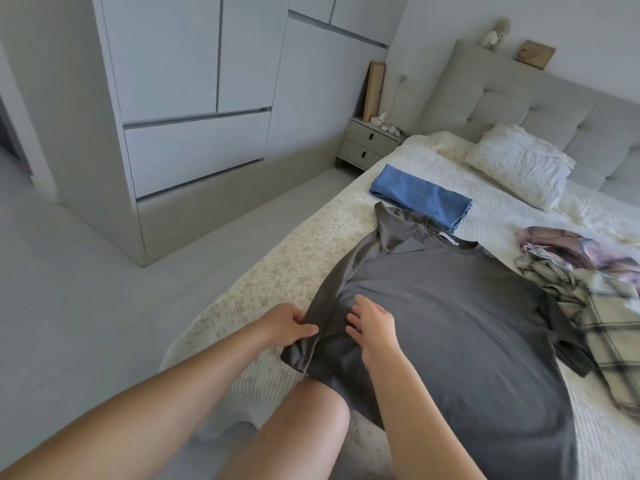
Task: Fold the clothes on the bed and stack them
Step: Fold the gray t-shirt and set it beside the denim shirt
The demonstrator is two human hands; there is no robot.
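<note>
Left hand (289, 323) fingers pinching grey T-shirt (450, 317) side edge near bed (263, 285) edge, right hand (372, 323) fingers spread flat on it

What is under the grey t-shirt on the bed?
The grey t-shirt lies on the white bedspread; its far sleeve overlaps the folded blue jeans. Anything else beneath is covered by the cloth.

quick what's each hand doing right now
Left hand: closed, pinching the side edge of the grey shirt.
Right hand: open, flat on the shirt, holding nothing.
</note>
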